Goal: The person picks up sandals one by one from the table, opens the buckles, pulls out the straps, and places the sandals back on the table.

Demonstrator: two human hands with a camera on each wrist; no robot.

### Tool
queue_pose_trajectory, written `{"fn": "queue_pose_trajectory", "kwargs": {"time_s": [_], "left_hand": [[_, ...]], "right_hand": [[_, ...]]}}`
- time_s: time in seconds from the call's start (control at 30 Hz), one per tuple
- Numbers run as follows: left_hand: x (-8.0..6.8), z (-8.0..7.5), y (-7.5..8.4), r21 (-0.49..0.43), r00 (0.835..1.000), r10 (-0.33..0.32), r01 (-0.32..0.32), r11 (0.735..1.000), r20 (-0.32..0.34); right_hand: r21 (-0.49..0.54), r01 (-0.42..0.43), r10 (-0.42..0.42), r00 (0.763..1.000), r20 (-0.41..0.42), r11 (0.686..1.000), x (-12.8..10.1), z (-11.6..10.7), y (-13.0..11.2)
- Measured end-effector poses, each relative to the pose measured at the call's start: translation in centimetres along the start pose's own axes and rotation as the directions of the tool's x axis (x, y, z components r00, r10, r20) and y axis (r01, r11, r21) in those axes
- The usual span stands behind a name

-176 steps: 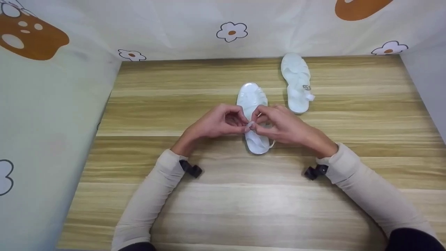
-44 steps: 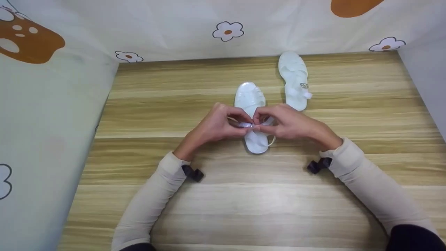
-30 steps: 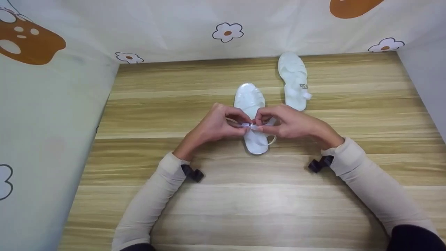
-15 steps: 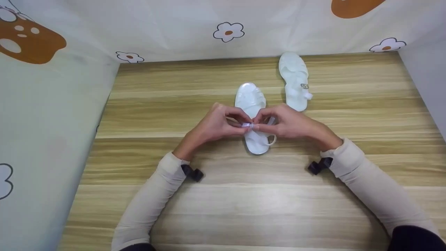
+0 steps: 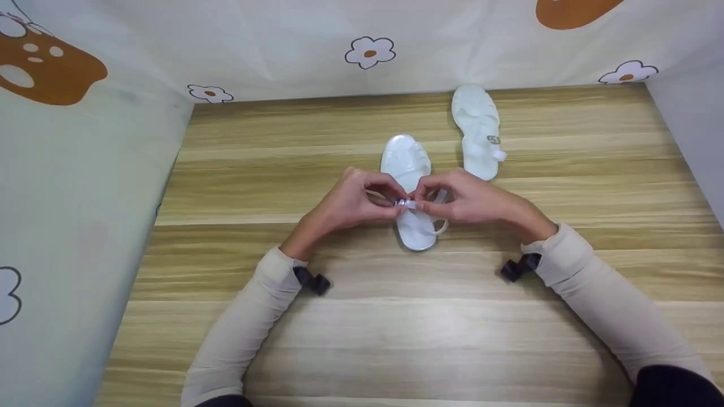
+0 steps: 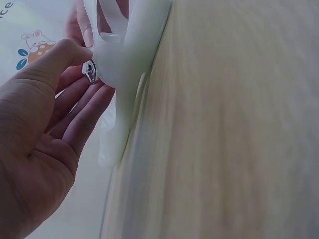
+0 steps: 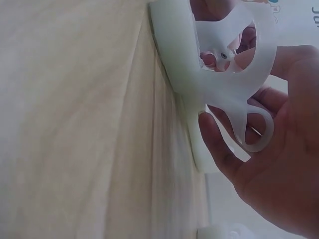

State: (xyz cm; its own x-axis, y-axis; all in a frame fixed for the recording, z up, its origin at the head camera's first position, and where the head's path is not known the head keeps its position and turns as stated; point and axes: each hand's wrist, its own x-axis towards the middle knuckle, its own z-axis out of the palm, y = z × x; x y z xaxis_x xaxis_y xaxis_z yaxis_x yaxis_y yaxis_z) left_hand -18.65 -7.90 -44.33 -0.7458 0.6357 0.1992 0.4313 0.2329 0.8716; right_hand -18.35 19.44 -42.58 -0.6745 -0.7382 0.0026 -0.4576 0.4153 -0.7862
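A white sandal (image 5: 404,158) lies toe-away on the wood-look tabletop, under both hands. My left hand (image 5: 362,198) pinches its small metal buckle (image 6: 89,72) between thumb and fingers, over the middle of the sandal. From the other side, my right hand (image 5: 466,198) pinches the tip of the pale ankle strap (image 5: 412,204) with thumb and index finger, right beside the buckle. In the right wrist view, a looped part of the strap (image 7: 269,130) curves out by the right palm. The fingers hide part of the buckle.
A second white sandal (image 5: 475,121) lies farther back on the right, near the wall, with a metal ornament (image 5: 494,139) at its side. Pale fabric walls (image 5: 294,51) printed with flowers border the wood-grain tabletop (image 5: 396,339) at back and sides.
Compared with the oldest frame, the hands sit slightly farther apart, and the buckle shows more. In the last half second, the right fingertips have shifted slightly right, with more strap visible beside the buckle.
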Motion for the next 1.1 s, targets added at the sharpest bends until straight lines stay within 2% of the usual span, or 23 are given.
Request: {"fn": "queue_pose_trajectory", "kwargs": {"time_s": [0.43,0.77,1.1], "left_hand": [[-0.02,-0.17,-0.07,0.008,1.0,0.014,-0.014,1.0,-0.014],[-0.11,-0.33,-0.15,-0.012,1.0,0.027,-0.027,1.0,-0.007],[-0.1,-0.29,-0.24,-0.058,1.0,0.006,-0.006,0.998,0.008]], "right_hand": [[-0.022,-0.008,0.007,1.0,-0.018,1.0,-0.28,-0.46,0.04],[0.021,-0.003,0.004,1.0,-0.02,1.0,-0.37,-0.62,0.16],[0.059,0.016,-0.015,1.0,-0.015,0.998,-0.38,-0.82,0.28]]}}
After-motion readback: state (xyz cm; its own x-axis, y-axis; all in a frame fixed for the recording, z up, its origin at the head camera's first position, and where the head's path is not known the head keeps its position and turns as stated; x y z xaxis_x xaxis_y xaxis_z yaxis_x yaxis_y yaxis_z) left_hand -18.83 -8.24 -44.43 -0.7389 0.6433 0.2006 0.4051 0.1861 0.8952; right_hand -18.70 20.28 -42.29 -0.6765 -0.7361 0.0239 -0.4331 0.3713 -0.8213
